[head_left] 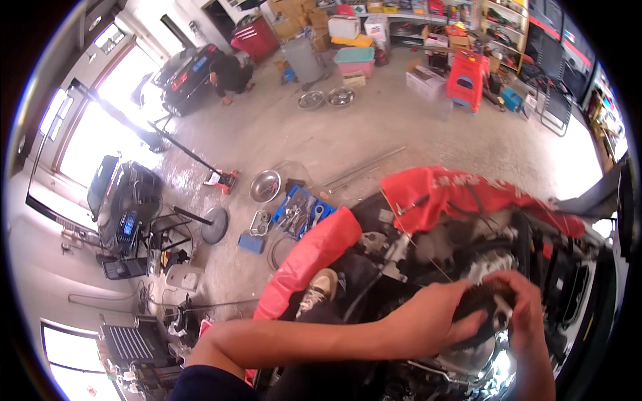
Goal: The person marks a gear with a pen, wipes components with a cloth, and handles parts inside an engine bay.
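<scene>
Over the open engine bay (435, 247), both of my hands close around a dark round part with a brownish, ribbed-looking edge (487, 291); its exact kind is unclear. My left hand (438, 313) reaches in from the lower left, its thumb along the near side of the part. From the right, my right hand (528, 302) curls its fingers over the top and outer side. A small shiny metal piece (501, 314) shows between the hands. Bright metal engine parts (491, 266) lie just beyond them, and a strong light glares below.
Red protective covers (309, 257) drape the bay's edges. On the floor left stand a blue tool case (299, 212), a steel bowl (265, 186) and a round stool (214, 225). A person (231, 73) crouches by a dark car (179, 79). Stacked red stools (466, 80) stand farther back.
</scene>
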Demonstrator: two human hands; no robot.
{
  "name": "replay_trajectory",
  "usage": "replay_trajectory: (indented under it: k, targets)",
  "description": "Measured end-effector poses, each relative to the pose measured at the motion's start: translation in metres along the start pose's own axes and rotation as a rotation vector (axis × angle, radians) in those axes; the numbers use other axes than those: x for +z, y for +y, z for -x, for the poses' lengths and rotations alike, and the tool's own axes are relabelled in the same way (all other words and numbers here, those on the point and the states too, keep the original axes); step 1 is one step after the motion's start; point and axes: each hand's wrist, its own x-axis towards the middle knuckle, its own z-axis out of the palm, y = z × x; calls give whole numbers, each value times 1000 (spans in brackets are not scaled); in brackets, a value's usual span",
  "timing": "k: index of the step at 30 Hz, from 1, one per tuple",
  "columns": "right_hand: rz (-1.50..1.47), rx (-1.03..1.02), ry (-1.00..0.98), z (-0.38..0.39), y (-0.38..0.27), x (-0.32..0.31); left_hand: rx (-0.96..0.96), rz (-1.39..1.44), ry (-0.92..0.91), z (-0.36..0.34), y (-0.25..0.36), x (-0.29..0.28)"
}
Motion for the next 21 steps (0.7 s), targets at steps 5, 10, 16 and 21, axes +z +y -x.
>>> replay_trajectory:
  k: [5, 10, 16, 21]
  targets:
    - [-224, 391, -201, -100, -44, 66, -258, 304, -107, 10, -4, -130]
    - [-217, 503, -221, -187, -116, 117, -384, 505, 29, 57, 8, -257]
    - [210, 367, -67, -345, -206, 86, -527, 727, 591, 80, 97, -448]
    - [413, 267, 213, -458, -228, -45, -517, 542, 700, -59, 163, -637]
